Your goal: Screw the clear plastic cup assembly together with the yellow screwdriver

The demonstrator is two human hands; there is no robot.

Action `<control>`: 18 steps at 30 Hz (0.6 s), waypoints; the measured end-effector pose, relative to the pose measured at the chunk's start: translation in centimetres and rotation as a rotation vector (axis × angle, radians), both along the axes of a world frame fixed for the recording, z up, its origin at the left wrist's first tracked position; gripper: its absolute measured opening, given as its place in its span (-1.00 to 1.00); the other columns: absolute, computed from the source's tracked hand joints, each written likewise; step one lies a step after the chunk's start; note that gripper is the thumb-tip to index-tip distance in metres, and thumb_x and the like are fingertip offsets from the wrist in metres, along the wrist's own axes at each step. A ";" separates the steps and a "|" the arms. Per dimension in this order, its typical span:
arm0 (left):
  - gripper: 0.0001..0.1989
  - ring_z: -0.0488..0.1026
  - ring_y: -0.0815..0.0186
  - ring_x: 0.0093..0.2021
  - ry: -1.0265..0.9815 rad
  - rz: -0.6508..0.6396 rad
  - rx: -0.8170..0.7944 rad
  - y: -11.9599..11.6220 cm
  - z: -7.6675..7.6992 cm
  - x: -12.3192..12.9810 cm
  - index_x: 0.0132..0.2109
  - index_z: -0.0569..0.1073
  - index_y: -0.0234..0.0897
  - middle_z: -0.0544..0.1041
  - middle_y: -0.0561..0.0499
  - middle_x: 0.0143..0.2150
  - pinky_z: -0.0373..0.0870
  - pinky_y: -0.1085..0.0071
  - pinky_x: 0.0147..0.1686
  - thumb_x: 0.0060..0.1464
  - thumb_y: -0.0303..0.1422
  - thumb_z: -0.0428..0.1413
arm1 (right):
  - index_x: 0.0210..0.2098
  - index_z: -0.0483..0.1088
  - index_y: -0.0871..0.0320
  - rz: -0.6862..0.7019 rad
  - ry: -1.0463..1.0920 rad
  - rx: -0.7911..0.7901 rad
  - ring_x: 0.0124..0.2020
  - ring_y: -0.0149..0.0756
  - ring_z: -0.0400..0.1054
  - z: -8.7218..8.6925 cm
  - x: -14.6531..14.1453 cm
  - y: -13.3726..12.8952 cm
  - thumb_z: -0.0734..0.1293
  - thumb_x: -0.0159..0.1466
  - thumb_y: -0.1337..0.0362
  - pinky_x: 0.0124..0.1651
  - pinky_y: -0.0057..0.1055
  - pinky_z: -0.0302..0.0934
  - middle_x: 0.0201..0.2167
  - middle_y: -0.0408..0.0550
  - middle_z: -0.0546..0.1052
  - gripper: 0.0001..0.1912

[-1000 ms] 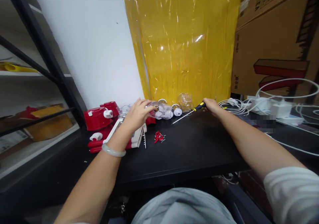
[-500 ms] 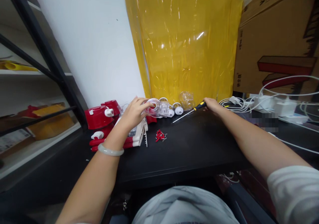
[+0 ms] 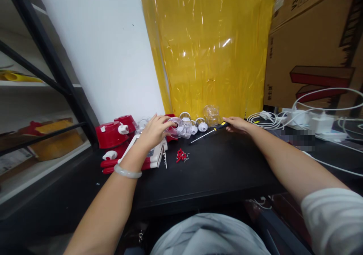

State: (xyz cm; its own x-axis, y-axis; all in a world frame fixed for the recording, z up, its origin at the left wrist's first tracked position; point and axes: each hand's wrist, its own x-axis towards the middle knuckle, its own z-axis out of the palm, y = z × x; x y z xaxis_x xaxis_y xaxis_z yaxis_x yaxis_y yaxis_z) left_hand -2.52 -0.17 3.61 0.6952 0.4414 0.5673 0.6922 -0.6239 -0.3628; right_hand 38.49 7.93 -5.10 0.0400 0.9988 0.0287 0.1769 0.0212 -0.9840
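Observation:
My left hand [image 3: 155, 131] is closed on the rim of a clear plastic cup-shaped part [image 3: 186, 129], tilted on its side near the back of the black table. My right hand [image 3: 236, 124] grips the black and yellow handle of a screwdriver [image 3: 210, 132]. Its long metal shaft points left and toward me, low over the tabletop. Between the hands and closer to me is a small pile of red pieces and screws [image 3: 182, 155]. White-capped cylinders [image 3: 202, 124] and another clear part [image 3: 211, 115] lie just behind the screwdriver.
Red housings [image 3: 109, 135] and red-and-white pieces [image 3: 157, 157] are stacked at the left. White cables and adapters [image 3: 323, 122] lie on the right of the table. Behind stand a yellow plastic sheet [image 3: 210, 51] and a large cardboard box [image 3: 309, 47]. A black-framed shelf [image 3: 51, 58] is at far left.
My right hand has moved a little left, bringing the screwdriver with it. The clear part in my left hand has shifted slightly toward me, and a red piece behind it now shows more.

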 end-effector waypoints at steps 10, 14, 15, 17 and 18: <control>-0.62 0.33 0.07 0.12 -0.002 -0.014 -0.076 -0.4 -0.4 0.6 0.08 0.48 -0.07 0.44 -0.06 0.11 0.27 -0.01 0.19 0.14 -0.47 0.24 | -0.30 0.47 0.13 0.252 -0.758 0.245 -0.22 -0.22 0.49 -0.4 -1.3 0.3 0.62 -0.15 0.19 -0.13 -0.37 0.32 -0.28 -0.08 0.59 -0.55; -0.62 0.31 0.04 0.11 -0.004 -0.023 -0.100 -0.5 -0.6 0.8 0.10 0.49 -0.07 0.43 -0.09 0.11 0.32 0.05 0.12 0.14 -0.45 0.22 | -0.43 0.47 0.11 0.178 -0.836 0.299 -0.33 -0.23 0.44 -0.2 -1.9 -0.1 0.63 -0.20 0.31 -0.17 -0.34 0.32 -0.41 -0.10 0.56 -0.63; -0.60 0.31 0.04 0.11 -0.003 -0.021 -0.103 -0.5 -0.6 0.8 0.11 0.49 -0.05 0.43 -0.09 0.11 0.32 0.06 0.11 0.13 -0.44 0.22 | -0.45 0.47 0.11 0.166 -0.818 0.309 -0.34 -0.22 0.44 0.0 -2.0 -0.2 0.63 -0.20 0.31 -0.16 -0.31 0.33 -0.42 -0.09 0.55 -0.64; -0.56 0.31 0.04 0.10 -0.002 -0.021 -0.116 -0.5 -0.6 0.7 0.14 0.48 -0.02 0.43 -0.08 0.10 0.33 0.08 0.08 0.12 -0.42 0.23 | -0.43 0.49 0.12 0.163 -0.741 0.369 -0.30 -0.17 0.46 0.5 -2.7 -0.6 0.64 -0.19 0.26 -0.08 -0.22 0.34 -0.38 -0.04 0.57 -0.63; -0.55 0.31 0.04 0.10 -0.002 -0.028 -0.128 -0.5 -0.5 0.6 0.14 0.47 -0.01 0.44 -0.07 0.10 0.33 0.08 0.08 0.11 -0.42 0.24 | -0.36 0.51 0.13 0.171 -0.681 0.423 -0.23 -0.13 0.47 0.7 -3.4 -0.8 0.64 -0.18 0.22 -0.03 -0.18 0.34 -0.31 0.00 0.58 -0.59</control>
